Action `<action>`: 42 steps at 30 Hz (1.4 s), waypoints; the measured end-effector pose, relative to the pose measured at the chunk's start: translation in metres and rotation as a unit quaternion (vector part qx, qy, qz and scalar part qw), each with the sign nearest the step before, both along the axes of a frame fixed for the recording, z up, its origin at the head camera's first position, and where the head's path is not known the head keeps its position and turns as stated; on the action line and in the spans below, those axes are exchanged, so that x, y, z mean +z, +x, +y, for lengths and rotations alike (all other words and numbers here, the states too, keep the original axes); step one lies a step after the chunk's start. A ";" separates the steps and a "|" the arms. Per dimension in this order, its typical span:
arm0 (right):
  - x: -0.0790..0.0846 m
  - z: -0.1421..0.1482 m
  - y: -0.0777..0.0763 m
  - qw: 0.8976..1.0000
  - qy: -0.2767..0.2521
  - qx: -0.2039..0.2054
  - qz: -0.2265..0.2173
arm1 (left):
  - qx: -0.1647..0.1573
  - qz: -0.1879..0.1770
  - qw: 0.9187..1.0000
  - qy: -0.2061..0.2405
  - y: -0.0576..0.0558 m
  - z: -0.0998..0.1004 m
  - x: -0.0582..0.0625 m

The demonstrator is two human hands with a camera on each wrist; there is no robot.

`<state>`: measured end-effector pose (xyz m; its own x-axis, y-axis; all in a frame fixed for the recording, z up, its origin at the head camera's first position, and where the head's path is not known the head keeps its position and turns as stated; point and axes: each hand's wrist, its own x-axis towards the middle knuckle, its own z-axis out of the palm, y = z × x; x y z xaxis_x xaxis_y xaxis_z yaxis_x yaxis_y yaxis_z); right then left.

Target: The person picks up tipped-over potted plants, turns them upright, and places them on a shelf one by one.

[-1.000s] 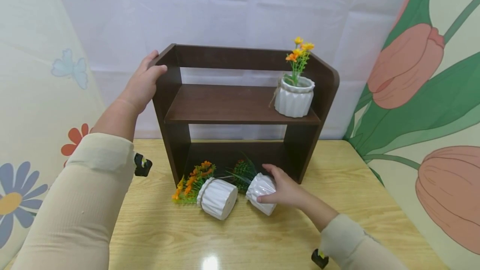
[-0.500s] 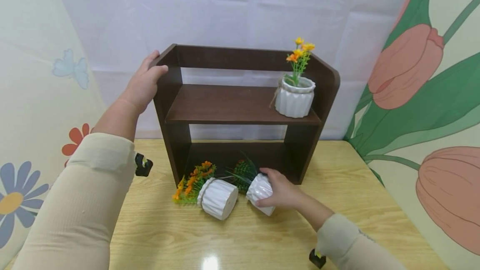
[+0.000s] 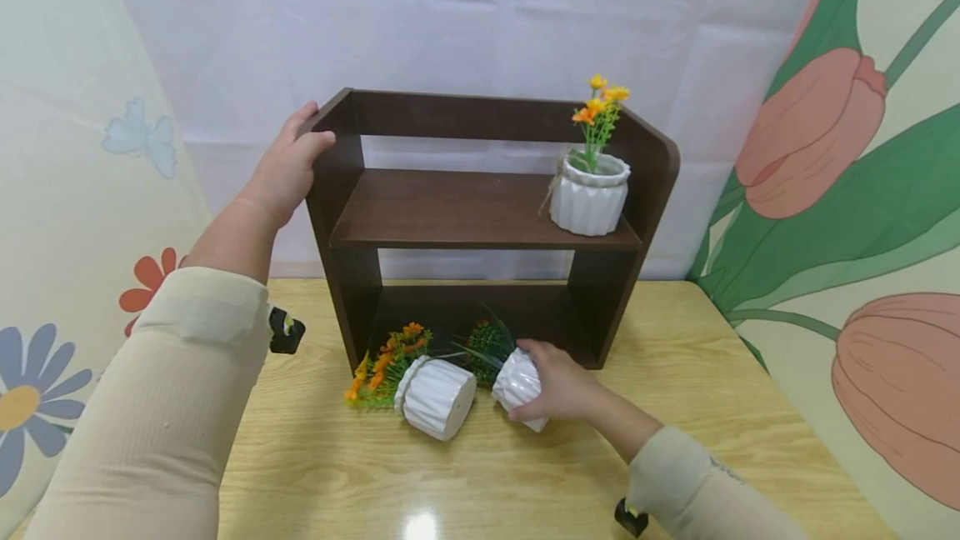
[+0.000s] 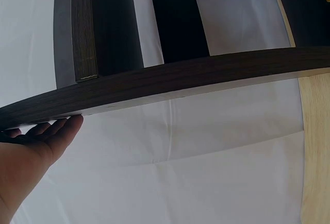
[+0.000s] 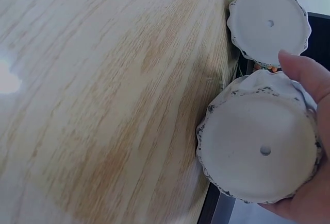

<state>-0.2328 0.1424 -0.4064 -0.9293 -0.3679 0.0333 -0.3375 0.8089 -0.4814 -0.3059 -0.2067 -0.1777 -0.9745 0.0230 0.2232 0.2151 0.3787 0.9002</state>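
Note:
My left hand point(image 3: 281, 177) holds the upper left side panel of a dark brown two-tier shelf point(image 3: 450, 207), thumb over the front edge. In the left wrist view its fingertips point(image 4: 75, 121) lie against the panel. My right hand point(image 3: 566, 382) grips a white fluted flower pot point(image 3: 517, 382) lying on its side, with green leaves pointing into the shelf. In the right wrist view this pot's round base point(image 5: 258, 147) faces the camera, thumb and fingers around its side. Beside it lies another tipped white flower pot point(image 3: 437, 397) with orange flowers point(image 3: 390, 357).
A white pot point(image 3: 590, 198) with yellow-orange flowers stands upright at the right end of the upper tier. The shelf stands on a light wooden table point(image 3: 360, 473). A white cloth point(image 3: 450, 15) hangs behind, and a tulip-patterned wall point(image 3: 847, 190) is at the right.
My right hand has shifted slightly left and closed further around the pot. The left hand, the shelf and the other pots have stayed in place.

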 end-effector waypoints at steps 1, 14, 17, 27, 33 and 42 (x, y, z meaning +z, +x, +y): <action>0.000 0.000 0.000 1.000 0.005 -0.001 -0.002 | 0.000 0.000 1.000 -0.001 0.000 0.000 0.000; -0.007 0.001 0.000 1.000 0.014 -0.006 0.020 | 0.000 -0.002 1.000 -0.007 0.001 0.001 0.000; -0.010 0.003 0.002 0.999 0.004 -0.007 0.033 | -0.001 -0.002 1.000 -0.008 0.001 0.001 0.000; -0.015 0.009 0.008 0.998 -0.025 -0.031 0.043 | 0.006 -0.001 1.000 -0.013 0.003 0.003 0.000; -0.017 0.012 0.011 0.997 -0.042 -0.037 0.055 | 0.003 -0.001 1.000 -0.011 0.002 0.002 0.001; -0.025 0.020 0.016 0.993 -0.066 -0.037 0.087 | 0.005 -0.004 1.000 -0.011 0.002 0.001 0.001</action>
<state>-0.2170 0.1623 -0.4316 -0.9293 -0.2814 0.2392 -0.3676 0.7678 -0.5247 -0.3040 -0.2054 -0.1763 -0.9765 0.0192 0.2145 0.2040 0.4012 0.8930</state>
